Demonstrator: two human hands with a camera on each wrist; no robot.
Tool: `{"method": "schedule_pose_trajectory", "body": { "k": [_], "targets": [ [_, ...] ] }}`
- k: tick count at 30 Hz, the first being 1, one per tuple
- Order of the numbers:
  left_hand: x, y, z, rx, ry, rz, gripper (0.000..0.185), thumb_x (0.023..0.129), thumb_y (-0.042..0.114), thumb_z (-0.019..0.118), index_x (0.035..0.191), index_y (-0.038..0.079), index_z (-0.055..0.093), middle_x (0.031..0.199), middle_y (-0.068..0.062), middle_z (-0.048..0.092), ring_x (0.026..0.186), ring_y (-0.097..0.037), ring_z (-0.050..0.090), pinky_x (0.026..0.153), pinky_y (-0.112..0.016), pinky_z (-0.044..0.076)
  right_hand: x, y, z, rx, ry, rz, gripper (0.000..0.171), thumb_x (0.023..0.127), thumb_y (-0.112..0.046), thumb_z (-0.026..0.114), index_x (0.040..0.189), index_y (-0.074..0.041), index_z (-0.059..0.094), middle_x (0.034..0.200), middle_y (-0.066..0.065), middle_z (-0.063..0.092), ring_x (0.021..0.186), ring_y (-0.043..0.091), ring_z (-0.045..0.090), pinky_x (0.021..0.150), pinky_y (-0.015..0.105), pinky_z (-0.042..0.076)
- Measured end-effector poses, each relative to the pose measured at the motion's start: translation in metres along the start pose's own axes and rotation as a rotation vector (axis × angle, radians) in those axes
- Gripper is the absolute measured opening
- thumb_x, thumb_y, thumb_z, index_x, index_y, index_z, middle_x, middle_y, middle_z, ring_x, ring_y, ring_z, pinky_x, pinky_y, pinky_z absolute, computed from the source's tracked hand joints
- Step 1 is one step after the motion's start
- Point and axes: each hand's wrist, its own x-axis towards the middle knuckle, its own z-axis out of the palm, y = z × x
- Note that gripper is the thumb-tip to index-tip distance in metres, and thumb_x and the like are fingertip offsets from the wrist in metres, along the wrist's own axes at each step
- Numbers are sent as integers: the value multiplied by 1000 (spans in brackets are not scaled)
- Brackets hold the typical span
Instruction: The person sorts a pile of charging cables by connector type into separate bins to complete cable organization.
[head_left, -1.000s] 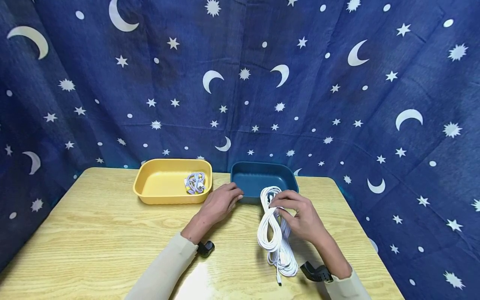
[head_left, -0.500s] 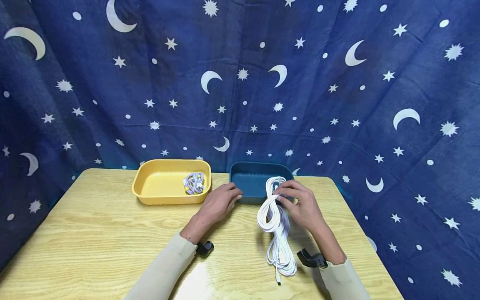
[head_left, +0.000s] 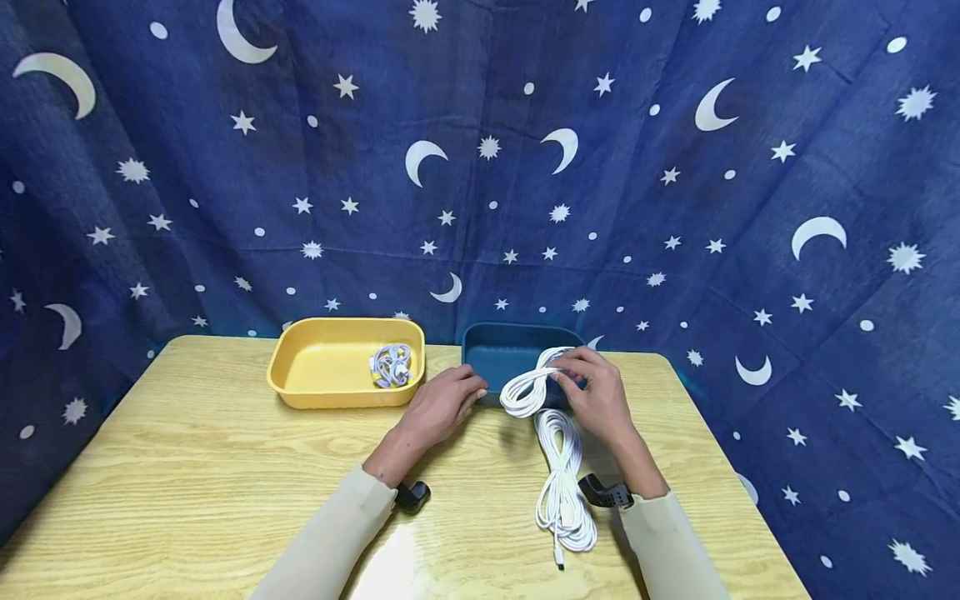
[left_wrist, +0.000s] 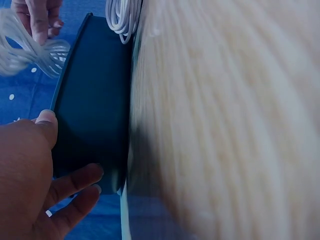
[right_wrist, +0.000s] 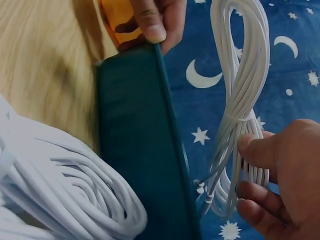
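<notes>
The head view looks forward and down from above the near edge of the desk (head_left: 187,467), taking in both hands and the starry backdrop. The left wrist view sits very close to the blue tray (left_wrist: 92,110), rolled sideways. The right wrist view is equally close, also rolled. All three share that tray and the white cable (right_wrist: 245,90).

White cable (head_left: 558,467); teal tray (head_left: 497,350); yellow tray (head_left: 322,367); star-moon navy cloth (head_left: 480,167).
</notes>
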Motion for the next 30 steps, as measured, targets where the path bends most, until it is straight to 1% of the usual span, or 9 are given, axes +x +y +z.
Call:
{"method": "schedule_pose_trajectory", "body": {
  "k": [2, 5, 7, 11, 16, 20, 24, 30],
  "targets": [
    [1, 0, -1, -1, 0, 3, 23, 112, 25, 57, 110, 17, 78, 99, 5, 63, 92, -17, 64, 81, -37, 55, 2, 2, 3, -14, 9, 18, 14, 87, 1, 85, 97, -8, 84, 98, 4, 74, 80, 18, 65, 65, 31, 53],
    [2, 0, -2, -5, -2, 7, 22, 111, 25, 57, 110, 17, 78, 99, 5, 62, 91, -17, 64, 80, -37, 55, 5, 4, 8, -45, 26, 60, 13, 86, 1, 85, 96, -7, 84, 96, 5, 74, 74, 18, 63, 63, 30, 51],
    [3, 0, -2, -8, 0, 10, 22, 111, 25, 58, 110, 17, 78, 99, 5, 62, 91, -17, 63, 79, -37, 55, 6, 6, 11, -74, 33, 97, 11, 86, 0, 85, 96, -6, 84, 94, 5, 74, 72, 17, 63, 62, 31, 50],
    [4, -1, -3, -2, 13, 24, 19, 111, 24, 59, 107, 18, 77, 97, 5, 60, 90, -17, 62, 79, -37, 54, 10, 9, 18, -136, 17, 171, 9, 89, -3, 83, 98, -5, 85, 93, 7, 73, 71, 20, 63, 63, 35, 50],
    [3, -2, -2, 18, 9, 43, 18, 110, 24, 60, 106, 19, 76, 96, 4, 59, 91, -19, 61, 80, -37, 53, 13, 15, 27, -232, -35, 242, 10, 89, -7, 83, 99, -5, 85, 93, 9, 74, 76, 26, 68, 66, 43, 52],
    [1, -3, -1, 10, 9, 35, 19, 111, 24, 59, 106, 19, 76, 96, 5, 60, 91, -18, 60, 80, -36, 52, 17, 18, 32, -298, -84, 284, 10, 89, -9, 83, 98, -8, 86, 95, 8, 76, 85, 29, 72, 72, 48, 56],
    [1, -3, -1, 2, 22, 38, 18, 110, 24, 60, 105, 19, 76, 97, 5, 61, 91, -18, 60, 80, -37, 53, 20, 18, 37, -319, -122, 326, 9, 89, -12, 83, 97, -10, 86, 99, 7, 76, 92, 31, 73, 75, 51, 58],
    [0, -2, -1, 8, 22, 53, 16, 110, 23, 61, 107, 18, 77, 97, 4, 61, 91, -19, 61, 80, -38, 54, 20, 17, 42, -325, -188, 378, 9, 89, -11, 83, 96, -9, 86, 102, 7, 77, 98, 33, 73, 80, 52, 60]
  ]
}}
